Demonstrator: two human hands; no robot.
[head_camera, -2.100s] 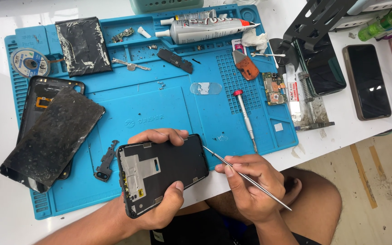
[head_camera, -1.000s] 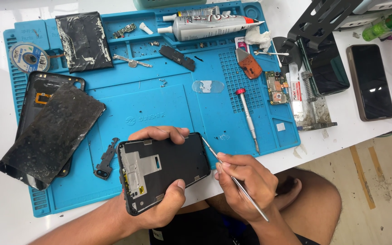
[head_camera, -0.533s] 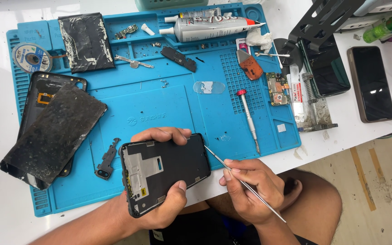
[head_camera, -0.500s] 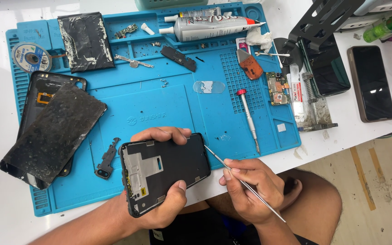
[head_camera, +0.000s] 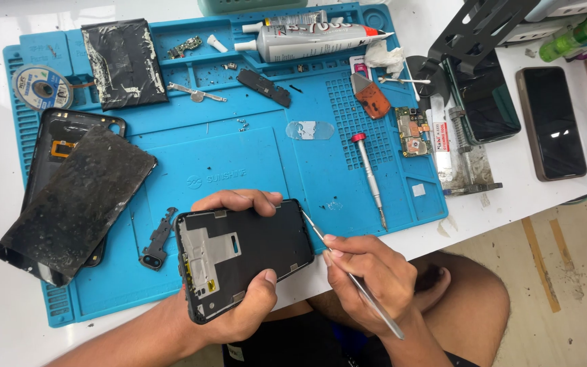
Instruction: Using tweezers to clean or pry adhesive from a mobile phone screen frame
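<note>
My left hand grips a black opened phone frame with a silver metal plate inside, held level over the front edge of the blue repair mat. My right hand pinches thin metal tweezers like a pen. Their tip touches the right edge of the phone frame.
On the mat lie a cracked screen panel over a black back cover, a worn battery, a tape roll, a glue tube, a red-capped screwdriver, a small circuit board and a camera bracket. Two phones rest at the right.
The tweezers' tip has stayed at the frame's right edge while my right hand shifted slightly. The left hand keeps the frame in about the same place.
</note>
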